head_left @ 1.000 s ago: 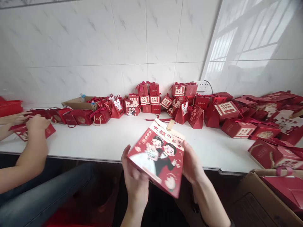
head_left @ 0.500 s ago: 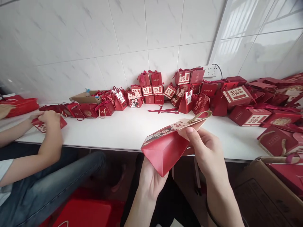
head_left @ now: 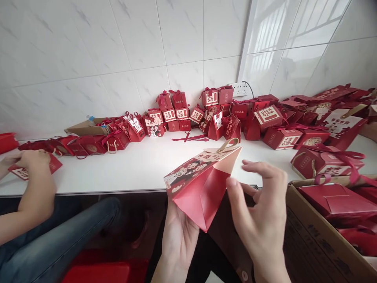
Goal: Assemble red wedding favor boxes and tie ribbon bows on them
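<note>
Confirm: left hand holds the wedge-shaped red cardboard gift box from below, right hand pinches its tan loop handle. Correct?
One part is wrong: in the head view, the right hand is open beside the wedge-shaped red cardboard gift box, off its tan loop handle. The left hand does hold the box from below.

Black legwear [head_left: 204, 252] shows below (the 2 forearms [head_left: 171, 270] are bare).

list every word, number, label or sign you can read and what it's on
"囍": white label on a stacked box; other boxes carry it too.
Held bag: lettering too slanted to read surely.
Right-hand bag: too blurred.
Corded box: too small.
Front carton: too dim.
</note>
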`<state>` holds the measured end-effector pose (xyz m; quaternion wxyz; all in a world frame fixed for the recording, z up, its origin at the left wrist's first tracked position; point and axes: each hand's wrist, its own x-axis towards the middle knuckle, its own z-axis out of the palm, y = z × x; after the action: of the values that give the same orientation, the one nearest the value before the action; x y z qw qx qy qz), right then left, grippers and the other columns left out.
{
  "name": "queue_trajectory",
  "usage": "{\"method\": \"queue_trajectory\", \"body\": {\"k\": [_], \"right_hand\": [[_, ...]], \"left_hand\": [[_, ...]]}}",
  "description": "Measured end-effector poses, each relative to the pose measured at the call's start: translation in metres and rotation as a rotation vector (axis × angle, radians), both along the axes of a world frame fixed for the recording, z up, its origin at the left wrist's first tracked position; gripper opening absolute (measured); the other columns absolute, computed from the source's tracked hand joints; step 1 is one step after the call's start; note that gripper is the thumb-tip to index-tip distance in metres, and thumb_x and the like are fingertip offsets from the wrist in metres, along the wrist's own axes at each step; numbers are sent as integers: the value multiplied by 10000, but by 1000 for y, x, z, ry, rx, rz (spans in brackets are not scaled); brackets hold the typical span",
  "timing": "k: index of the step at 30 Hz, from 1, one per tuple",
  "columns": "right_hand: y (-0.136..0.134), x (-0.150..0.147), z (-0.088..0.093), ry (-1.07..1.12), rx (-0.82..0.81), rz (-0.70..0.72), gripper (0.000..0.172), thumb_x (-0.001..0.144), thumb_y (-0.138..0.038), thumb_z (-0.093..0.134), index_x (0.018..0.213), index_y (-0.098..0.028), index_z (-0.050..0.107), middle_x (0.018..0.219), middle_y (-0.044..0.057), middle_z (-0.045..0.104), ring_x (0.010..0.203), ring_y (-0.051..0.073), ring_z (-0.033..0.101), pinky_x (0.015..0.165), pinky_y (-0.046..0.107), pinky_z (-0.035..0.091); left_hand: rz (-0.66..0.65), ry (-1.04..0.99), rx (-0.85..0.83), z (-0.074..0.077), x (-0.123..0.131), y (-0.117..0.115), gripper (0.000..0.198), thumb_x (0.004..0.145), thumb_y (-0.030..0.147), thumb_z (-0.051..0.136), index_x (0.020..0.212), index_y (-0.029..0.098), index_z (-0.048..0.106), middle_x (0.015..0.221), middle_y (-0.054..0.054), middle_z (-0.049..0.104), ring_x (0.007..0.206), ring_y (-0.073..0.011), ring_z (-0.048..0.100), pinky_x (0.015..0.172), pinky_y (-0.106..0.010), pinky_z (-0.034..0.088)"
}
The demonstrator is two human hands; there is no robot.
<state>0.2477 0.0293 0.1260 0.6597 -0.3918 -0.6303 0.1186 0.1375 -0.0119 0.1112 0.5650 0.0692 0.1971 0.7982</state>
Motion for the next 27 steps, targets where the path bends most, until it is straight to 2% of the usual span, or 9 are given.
{"method": "queue_trajectory", "body": {"k": [3,7,10,14,17,20,22,25,27], "right_hand": [[-8,3,1,-284,41,-15,295,888,-270,465,1160,-193,549,1366,150,359,1315,288,351,972,488,456],[-7,1,5,-353,-48,36,377,913,-247,379,1252,-158,517,1512,131,194,1384,297,249,1083,515,328],[-4,-5,6,-344,-114,60,397,921,-245,354,1269,-151,521,1534,123,154,1379,299,265,1095,507,313],[-4,-14,2,-320,-127,70,384,912,-234,382,1245,-139,549,1515,139,215,1376,307,270,1092,500,319],[-5,-17,-1,-255,-144,155,300,904,-213,400,1114,-170,609,1506,103,247,1374,296,279,1082,475,339],[-1,-19,-3,-183,-145,230,207,898,-203,409,957,-191,607,1469,75,325,1372,283,289,1036,444,403],[4,-22,-3,-221,-111,169,196,882,-193,431,1008,-189,581,1472,94,311,1376,294,274,1024,465,409],[9,-29,-2,-374,-76,38,318,855,-182,454,1164,-165,526,1498,143,226,1369,318,279,1019,504,404],[10,-34,-1,-445,-73,-2,358,845,-183,454,1196,-140,510,1479,173,250,1348,322,319,996,493,435]], "left_hand": [[34,21,-39,-4,6,4,411,946,348,390,1332,239,477,1195,-80,639,1024,-184,645,911,-269,530],[11,5,-95,-11,11,9,423,937,388,395,1312,225,505,1172,-89,649,1021,-203,647,930,-305,524],[8,-1,-125,-15,11,12,405,944,350,389,1317,238,498,1157,-81,656,1015,-192,648,952,-313,511],[-27,-10,-127,-18,7,18,425,936,339,418,1351,250,449,1176,-57,646,1061,-164,623,991,-286,479],[-31,3,-111,-24,0,27,411,960,314,354,1362,271,425,1136,-24,664,1035,-109,624,974,-212,472],[-37,32,-110,-30,-10,35,390,971,264,303,1320,280,476,1050,0,689,944,-88,649,919,-181,498],[-29,37,-120,-34,-14,38,368,965,260,325,1273,282,524,1043,8,690,923,-101,657,897,-202,520],[13,88,-140,-36,-13,36,333,938,253,402,1226,287,566,1101,6,677,998,-130,644,883,-218,534],[3,154,-146,-36,-11,34,335,921,259,431,1226,271,571,1114,-12,674,1051,-154,625,897,-239,532]]}}
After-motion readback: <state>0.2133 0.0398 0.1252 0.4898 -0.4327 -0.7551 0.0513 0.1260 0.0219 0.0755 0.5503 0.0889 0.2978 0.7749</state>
